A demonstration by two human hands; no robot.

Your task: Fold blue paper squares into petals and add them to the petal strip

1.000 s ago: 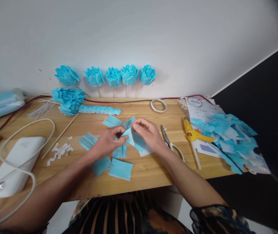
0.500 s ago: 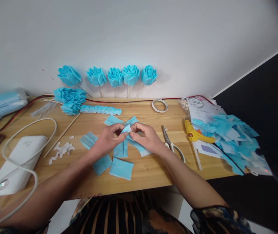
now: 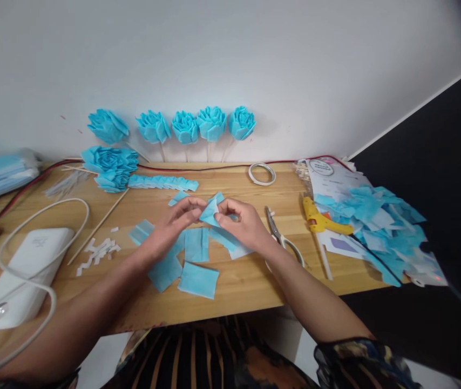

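Above the middle of the table, a small blue fabric piece (image 3: 210, 212), partly folded with a pale side showing, is between my hands. My right hand (image 3: 242, 219) pinches its right side between thumb and fingers. The fingers of my left hand (image 3: 178, 220) are closed at its left edge. Several flat blue fabric rectangles lie beneath and around my hands, among them one rectangle (image 3: 198, 280) near the front and another (image 3: 196, 244) just behind it. A row of overlapping folded blue pieces (image 3: 163, 182) lies farther back.
Blue fabric flowers on sticks (image 3: 184, 127) lean on the wall. Scissors (image 3: 279, 232), a tape roll (image 3: 262, 182), a yellow glue gun (image 3: 323, 217) and a blue scrap pile (image 3: 392, 227) are rightward. White strips (image 3: 99, 253), a stick (image 3: 99, 227) and a power bank (image 3: 32, 275) are leftward.
The blue piece has opened from a small pointed fold to a wider shape between my hands. My left fingers have shifted at its edge. The whole view has moved slightly.
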